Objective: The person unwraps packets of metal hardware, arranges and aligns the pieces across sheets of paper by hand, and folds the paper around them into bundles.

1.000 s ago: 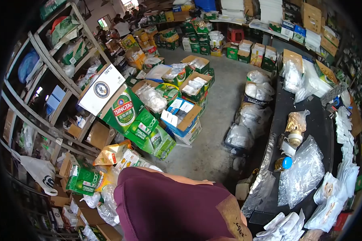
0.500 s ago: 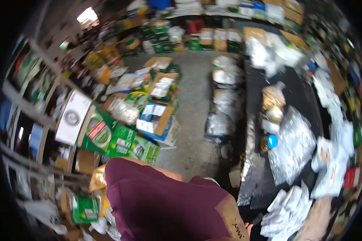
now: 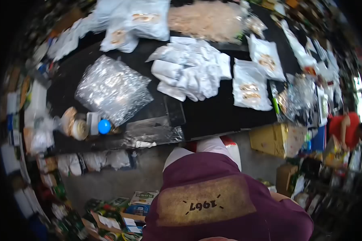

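Note:
Neither of my hands shows. Only a bit of my right arm [image 3: 280, 197] appears beside my purple shirt [image 3: 265, 209], its hand hidden. In front of me, a loose heap of crumpled white packets [image 3: 189, 72] lies on a black-topped table [image 3: 213, 116]. Left of it rests a large crinkled clear plastic bag [image 3: 112, 88]. Near the table's front left edge stand a blue-lidded container [image 3: 104, 126] and a roll that looks like tape [image 3: 79, 129]. To the right of the heap lie white bags with gold-brown printing [image 3: 250, 86].
A pile of pale pinkish pieces [image 3: 207, 20] and more white bags [image 3: 145, 18] lie along the table's far side. A yellow carton [image 3: 269, 139] stands under the right edge. Opened boxes [image 3: 108, 221] sit on the floor behind left. A person in red [image 3: 344, 128] is at far right.
My view has swung right, from the aisle of boxes to face the table. A hand visible at my body's lower right earlier is out of sight now.

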`<state>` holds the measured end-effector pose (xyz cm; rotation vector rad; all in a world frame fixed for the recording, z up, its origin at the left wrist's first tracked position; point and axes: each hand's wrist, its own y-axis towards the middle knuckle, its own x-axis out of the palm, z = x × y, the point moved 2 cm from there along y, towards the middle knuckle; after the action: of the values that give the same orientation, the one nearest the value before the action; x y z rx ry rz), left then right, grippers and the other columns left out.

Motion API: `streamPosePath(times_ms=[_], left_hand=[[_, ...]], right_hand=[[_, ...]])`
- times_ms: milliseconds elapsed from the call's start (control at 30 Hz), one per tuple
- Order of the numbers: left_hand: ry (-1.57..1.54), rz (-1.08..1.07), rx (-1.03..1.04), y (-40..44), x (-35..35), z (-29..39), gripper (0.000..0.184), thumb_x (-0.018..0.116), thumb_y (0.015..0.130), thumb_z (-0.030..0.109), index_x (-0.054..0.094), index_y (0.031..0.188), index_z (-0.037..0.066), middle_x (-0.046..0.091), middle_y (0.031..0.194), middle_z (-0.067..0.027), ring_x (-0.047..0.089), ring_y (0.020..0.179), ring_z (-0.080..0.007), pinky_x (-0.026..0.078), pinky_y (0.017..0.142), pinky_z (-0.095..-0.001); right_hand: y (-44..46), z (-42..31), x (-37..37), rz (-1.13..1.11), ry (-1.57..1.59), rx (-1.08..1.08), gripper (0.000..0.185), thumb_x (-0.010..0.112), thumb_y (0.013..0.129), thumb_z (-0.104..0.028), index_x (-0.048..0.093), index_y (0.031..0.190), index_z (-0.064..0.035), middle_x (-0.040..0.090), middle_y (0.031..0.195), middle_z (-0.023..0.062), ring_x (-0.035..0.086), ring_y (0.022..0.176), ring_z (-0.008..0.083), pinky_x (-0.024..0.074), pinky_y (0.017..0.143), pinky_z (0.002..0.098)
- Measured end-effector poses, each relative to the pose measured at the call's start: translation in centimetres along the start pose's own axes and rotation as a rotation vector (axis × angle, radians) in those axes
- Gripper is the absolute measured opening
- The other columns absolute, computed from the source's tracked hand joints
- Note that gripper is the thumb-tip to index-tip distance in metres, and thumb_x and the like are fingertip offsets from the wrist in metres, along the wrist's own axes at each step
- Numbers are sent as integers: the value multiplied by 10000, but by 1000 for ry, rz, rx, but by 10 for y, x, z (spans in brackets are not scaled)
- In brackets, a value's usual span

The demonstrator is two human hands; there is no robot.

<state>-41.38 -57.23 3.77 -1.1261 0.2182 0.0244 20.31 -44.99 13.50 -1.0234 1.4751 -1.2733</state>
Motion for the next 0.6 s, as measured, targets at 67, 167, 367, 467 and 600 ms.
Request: streamPosePath(times_ms=[67, 167, 367, 467, 600], left_hand=[[73, -44, -2, 12, -3, 5, 311, 529, 982, 268, 647, 1163, 45, 660, 1156, -165, 630, 1063, -296, 500, 886, -407], [161, -110, -7, 24, -5, 11, 312, 528, 979, 274, 652, 1149, 43, 664, 1140, -167, 634, 1055, -298, 504, 875, -409], [286, -207, -21, 39, -6, 15, 317, 527, 973, 285, 661, 1121, 38, 673, 1109, -172, 643, 1039, -301, 512, 854, -413], [339, -246, -33, 42, -7, 11, 321, 526, 970, 291, 665, 1107, 36, 677, 1093, -175, 647, 1031, -303, 515, 843, -414], [405, -308, -60, 49, -6, 1, 327, 526, 966, 299, 671, 1088, 33, 683, 1072, -178, 653, 1021, -305, 521, 829, -417]], right_hand=[[-15, 15, 28, -24, 90, 4, 483, 647, 895, -381, 649, 1189, 2, 697, 1095, 147, 659, 983, 228, 501, 906, 410], [-32, 31, 61, -62, 193, 6, 487, 659, 885, -391, 654, 1169, 4, 698, 1071, 147, 658, 966, 223, 499, 890, 409], [-46, 50, 98, -111, 312, -30, 496, 683, 864, -410, 665, 1129, 9, 699, 1024, 146, 656, 932, 213, 495, 857, 408], [-41, 52, 113, -128, 347, -62, 502, 695, 854, -419, 671, 1109, 12, 700, 1000, 146, 654, 915, 209, 494, 841, 407], [-24, 50, 121, -136, 356, -104, 510, 711, 840, -432, 678, 1082, 16, 701, 968, 146, 653, 893, 202, 491, 819, 406]])
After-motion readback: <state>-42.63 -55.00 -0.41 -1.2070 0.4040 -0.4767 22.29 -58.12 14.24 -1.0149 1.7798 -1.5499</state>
